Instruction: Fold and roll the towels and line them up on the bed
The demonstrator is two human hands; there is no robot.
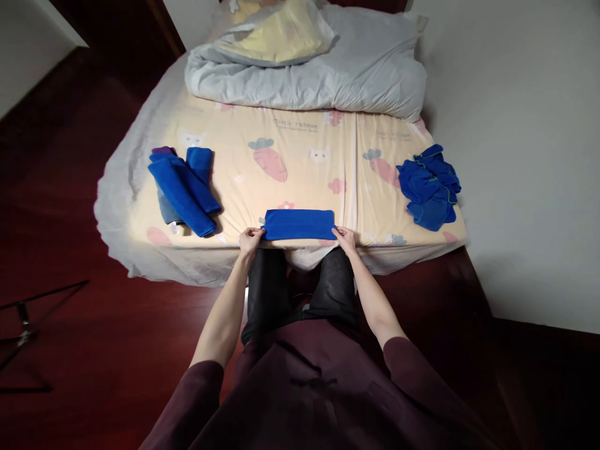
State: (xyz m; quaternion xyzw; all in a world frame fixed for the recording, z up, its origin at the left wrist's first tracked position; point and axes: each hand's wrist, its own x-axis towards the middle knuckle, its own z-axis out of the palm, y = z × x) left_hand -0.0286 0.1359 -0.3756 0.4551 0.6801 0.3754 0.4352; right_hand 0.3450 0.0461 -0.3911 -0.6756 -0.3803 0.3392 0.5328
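Note:
A blue towel (300,224), folded into a flat rectangle, lies along the near edge of the bed. My left hand (251,240) pinches its left end at the near corner, close to a small pale tag. At the opposite end, my right hand (345,239) grips the near right corner between thumb and fingers. To the left sits a pile of rolled or folded blue towels (185,187), with a purple one and a grey-blue one partly hidden beneath. A crumpled heap of blue towels (429,187) with green edging rests at the right side.
The bed (300,169) has a cream sheet printed with carrots and rabbits. A bunched grey-white quilt (365,69) and a yellow pillow (285,34) lie at its far end. A wall (529,156) stands on the right. Thin black stand legs (25,337) are on the floor at left.

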